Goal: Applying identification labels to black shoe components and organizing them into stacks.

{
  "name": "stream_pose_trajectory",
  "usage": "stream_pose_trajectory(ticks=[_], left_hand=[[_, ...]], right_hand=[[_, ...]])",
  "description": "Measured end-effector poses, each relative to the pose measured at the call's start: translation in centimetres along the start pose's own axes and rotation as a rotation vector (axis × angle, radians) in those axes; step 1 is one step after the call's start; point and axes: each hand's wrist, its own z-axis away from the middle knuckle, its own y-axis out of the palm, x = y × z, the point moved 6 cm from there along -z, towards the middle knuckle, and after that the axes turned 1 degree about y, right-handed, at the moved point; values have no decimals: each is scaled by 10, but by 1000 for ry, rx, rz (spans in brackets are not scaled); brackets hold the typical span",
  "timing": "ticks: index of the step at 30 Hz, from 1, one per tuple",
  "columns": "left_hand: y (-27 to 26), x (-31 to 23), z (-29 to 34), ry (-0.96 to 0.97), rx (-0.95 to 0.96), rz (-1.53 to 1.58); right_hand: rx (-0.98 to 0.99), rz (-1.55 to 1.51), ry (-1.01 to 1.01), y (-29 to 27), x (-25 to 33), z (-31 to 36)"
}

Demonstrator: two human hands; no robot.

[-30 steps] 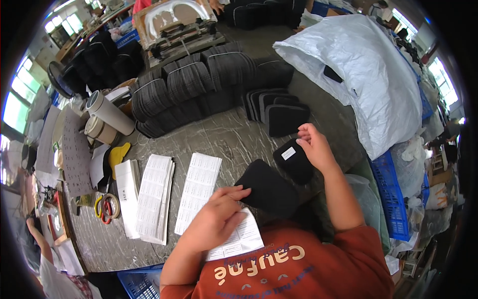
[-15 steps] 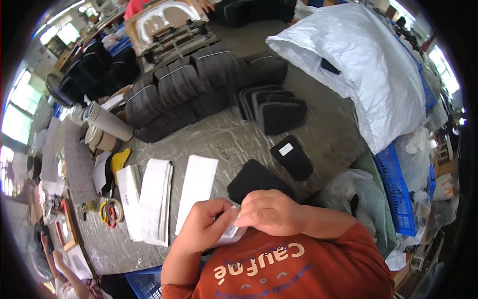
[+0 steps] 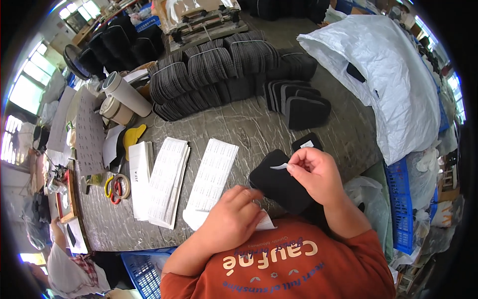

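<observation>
A small white sticker [image 3: 280,167] is pinched between the thumb and fingers of my right hand [image 3: 318,174]. It hangs over a black trapezoid-shaped pad [image 3: 281,187] lying on the table. My left hand [image 3: 231,219] is curled over a white paper sheet [image 3: 266,223] close to my shirt; its fingertips are slightly blurred. Beyond my right hand lies another black pad [image 3: 312,139] with a white label on it, partly covered by the hand. A printed label sheet stack [image 3: 214,169] lies just past my left hand.
Two more paper stacks [image 3: 169,179] lie leftward, beside scissors [image 3: 116,188] and a tape roll. Bundled dark pads [image 3: 209,70] line the back, with loose black pads [image 3: 303,107] beside them. A large white sack [image 3: 393,79] and a blue crate [image 3: 401,204] stand at right.
My hands, together before, have moved apart. The right hand moved right and over the black pad with the sticker; the left stayed near my body with the paper. The view has shifted.
</observation>
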Motion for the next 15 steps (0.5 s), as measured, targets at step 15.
stream_pose_trajectory(ticks=[15], left_hand=[[21, 7, 7, 51, 39, -84]], right_hand=[[-33, 149, 50, 13, -18, -3]])
